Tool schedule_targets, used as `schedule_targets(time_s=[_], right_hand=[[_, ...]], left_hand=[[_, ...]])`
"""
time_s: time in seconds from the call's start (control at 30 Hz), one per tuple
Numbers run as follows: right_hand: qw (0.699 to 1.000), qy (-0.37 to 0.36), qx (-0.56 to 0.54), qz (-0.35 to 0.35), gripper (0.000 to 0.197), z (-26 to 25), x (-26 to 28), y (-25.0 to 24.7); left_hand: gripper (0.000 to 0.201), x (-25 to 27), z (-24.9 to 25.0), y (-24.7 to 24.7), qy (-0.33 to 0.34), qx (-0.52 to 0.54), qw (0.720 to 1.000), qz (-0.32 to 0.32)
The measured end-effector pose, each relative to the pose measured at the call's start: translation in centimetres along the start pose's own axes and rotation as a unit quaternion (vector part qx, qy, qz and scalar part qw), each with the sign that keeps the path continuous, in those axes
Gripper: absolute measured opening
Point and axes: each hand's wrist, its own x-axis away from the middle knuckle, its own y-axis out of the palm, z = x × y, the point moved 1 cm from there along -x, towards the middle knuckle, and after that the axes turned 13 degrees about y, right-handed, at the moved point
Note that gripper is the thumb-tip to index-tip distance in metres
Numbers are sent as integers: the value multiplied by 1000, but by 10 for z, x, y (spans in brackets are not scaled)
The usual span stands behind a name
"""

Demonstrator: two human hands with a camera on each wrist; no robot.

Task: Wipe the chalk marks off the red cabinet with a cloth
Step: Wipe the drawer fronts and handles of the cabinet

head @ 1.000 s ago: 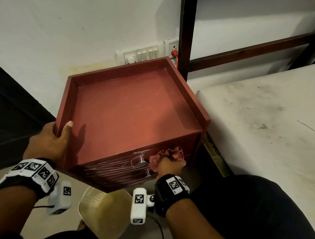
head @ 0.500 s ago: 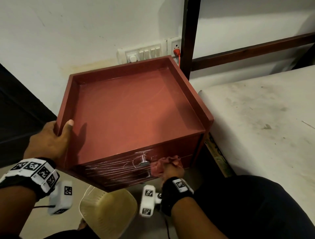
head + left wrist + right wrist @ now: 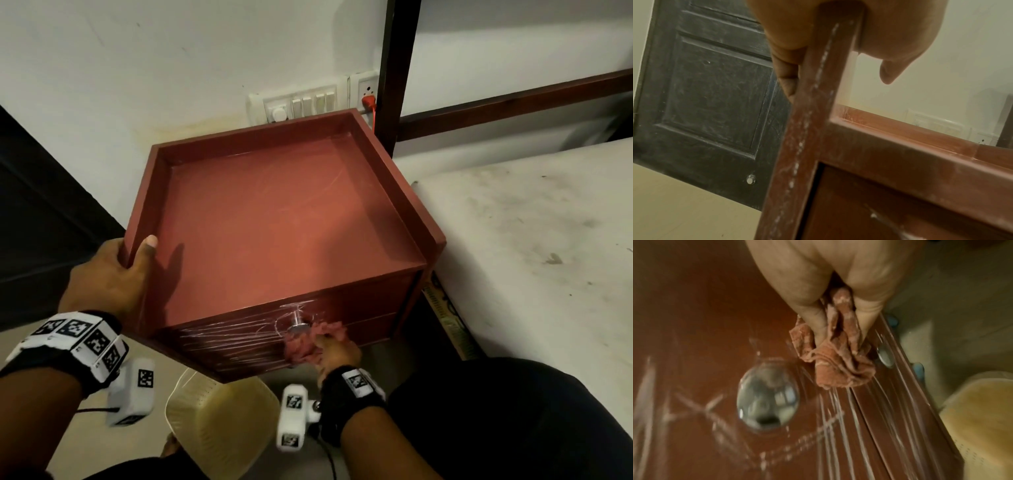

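The red cabinet (image 3: 284, 219) stands against the white wall (image 3: 171, 68), between a dark panelled door (image 3: 701, 91) on its left and a pale mattress (image 3: 534, 240) just beside it on the right. One cabinet, one cloth, two hands. Its top is a shallow tray with a raised rim on three sides and nothing lying in it; faint chalk streaks show near the back right corner. The drawer front carries many white chalk marks (image 3: 226, 342), mostly long lines left of the round metal knob (image 3: 298, 325); a second, smaller knob (image 3: 885, 357) sits lower down, though motion blur there makes it hard to be sure.

The right hand (image 3: 334, 353) holds the bunched reddish cloth (image 3: 310, 342) pinched between thumb and fingers, pressed on the drawer front just right of the upper knob. The left hand (image 3: 109, 277) grips the cabinet's left rim at the front corner, thumb inside the tray, fingers wrapped outside.

A cream perforated basket (image 3: 222, 421) stands on the floor below the cabinet's front edge, near both wrists. A switch panel (image 3: 298, 106) is on the wall behind.
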Motion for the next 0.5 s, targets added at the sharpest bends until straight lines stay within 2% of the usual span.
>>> schedule_targets(time_s=[0.07, 0.13, 0.2, 0.27, 0.33, 0.4, 0.47, 0.5], right_hand=[[999, -19, -27, 12, 19, -22, -11, -26], [988, -114, -72, 80, 18, -40, -21, -44], [976, -165, -87, 116, 13, -47, -17, -44], [965, -223, -93, 104, 19, -35, -2, -27], [971, -198, -117, 62, 21, -9, 16, 1], [989, -108, -97, 36, 35, 20, 24, 24], [994, -41, -103, -13, 34, 34, 27, 35], [994, -23, -106, -14, 31, 32, 22, 32]], left_hand=[[83, -1, 0, 0, -1, -5, 1000, -6], [82, -1, 1, -1, -2, -5, 1000, -4], [78, 0, 1, -1, -3, -2, 1000, 0], [75, 2, 3, -1, -5, 1, 1000, 1], [73, 3, 4, -1, -4, -1, 1000, 2], [72, 3, 6, -1, -5, 0, 1000, 0], [72, 3, 6, -2, -8, 0, 1000, -2], [72, 3, 6, -2, -9, -2, 1000, -4]])
